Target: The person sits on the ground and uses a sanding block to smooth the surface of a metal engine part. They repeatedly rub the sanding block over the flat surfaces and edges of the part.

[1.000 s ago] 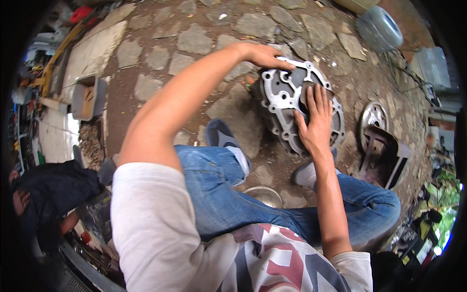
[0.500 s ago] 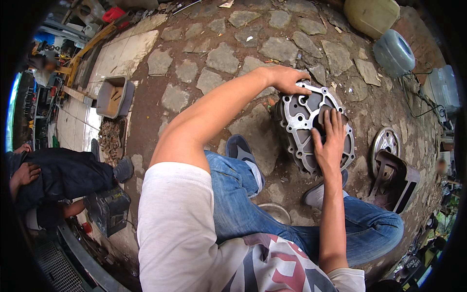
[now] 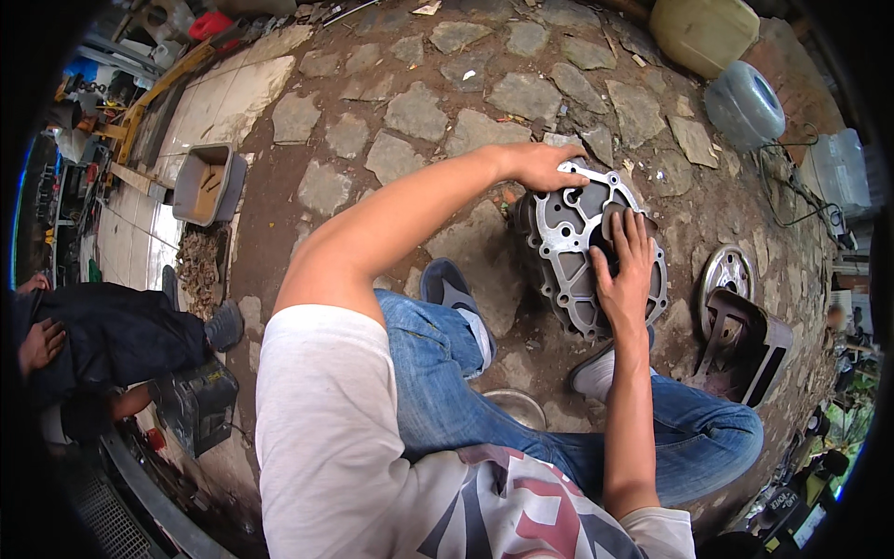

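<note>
A grey cast-metal gearbox casing (image 3: 561, 244) stands on the stone ground in front of my feet, its ribbed, bolt-holed face turned up. My left hand (image 3: 543, 168) reaches across to its far edge, fingers curled over the rim. Flat over the dark central opening lies my right hand (image 3: 626, 279), fingers stretched and thumb apart. A smooth brownish-grey rounded part (image 3: 644, 224) shows under and beside its fingers; how it joins the casing is hidden.
Right of the casing lie a round metal wheel (image 3: 726, 270) and an open brown housing (image 3: 745, 349). A metal bowl (image 3: 515, 407) is by my legs. Plastic jugs (image 3: 743, 104) stand far right, a grey basin (image 3: 209, 186) left. Another person's hand (image 3: 42, 345) shows at far left.
The whole view has shifted slightly, so things sit a little further left. Both hands keep nearly the same places on the casing.
</note>
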Demonstrator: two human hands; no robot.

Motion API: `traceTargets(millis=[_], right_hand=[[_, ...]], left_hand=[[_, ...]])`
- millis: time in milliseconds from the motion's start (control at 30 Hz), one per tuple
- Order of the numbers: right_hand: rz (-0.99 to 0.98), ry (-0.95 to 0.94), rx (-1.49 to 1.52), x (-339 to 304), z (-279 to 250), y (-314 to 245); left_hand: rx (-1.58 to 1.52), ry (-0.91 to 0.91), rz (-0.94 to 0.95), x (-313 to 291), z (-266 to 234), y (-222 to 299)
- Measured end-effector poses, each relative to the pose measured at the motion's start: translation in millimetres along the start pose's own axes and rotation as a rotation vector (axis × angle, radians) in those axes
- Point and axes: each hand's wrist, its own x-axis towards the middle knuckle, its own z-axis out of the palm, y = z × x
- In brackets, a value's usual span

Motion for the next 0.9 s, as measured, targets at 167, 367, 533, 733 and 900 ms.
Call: traceTargets(millis=[167,367,533,733,900], right_hand=[[-0.123,-0.050,0.074,-2.5,2.1,-1.9],[-0.104,-0.046,0.084,-9.5,1.7,-15.5],[-0.091,0.014,0.059,-11.8,6.5,-10.6],[-0.005,0.034,0.087,-14.6,3.6,-0.7],[-0.067,0.008,0.095,-18.8,3.4,-6.6]], left_hand=[[0.006,-0.032,-0.014,-2.0,0.6,5.7],[0.047,-0.027,0.015,-8.0,1.8,10.5],[0.018,-0.067,-0.040,-7.8,-4.6,17.7],[0.014,-0.074,-0.023,-4.6,-5.0,14.3],[-0.025,-0.042,-0.011,-5.7,-0.2,8.2]])
